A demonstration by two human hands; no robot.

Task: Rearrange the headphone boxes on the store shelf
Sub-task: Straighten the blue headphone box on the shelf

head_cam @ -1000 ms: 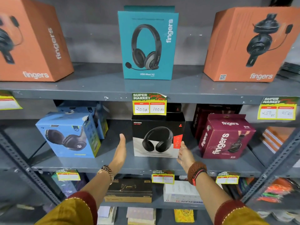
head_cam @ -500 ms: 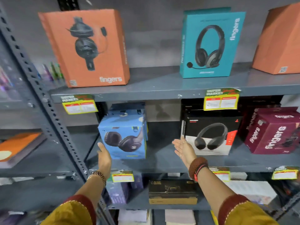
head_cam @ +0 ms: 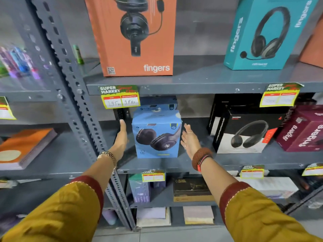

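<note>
i see my left hand (head_cam: 120, 137) at 9 o'clock and right hand (head_cam: 189, 139) at 3 o'clock of the blue box (head_cam: 156, 135), both spread flat, gripping nothing.

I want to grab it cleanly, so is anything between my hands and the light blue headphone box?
Nothing visible. The left hand and right hand are open on either side of the light blue box, with only bare shelf between.
</note>
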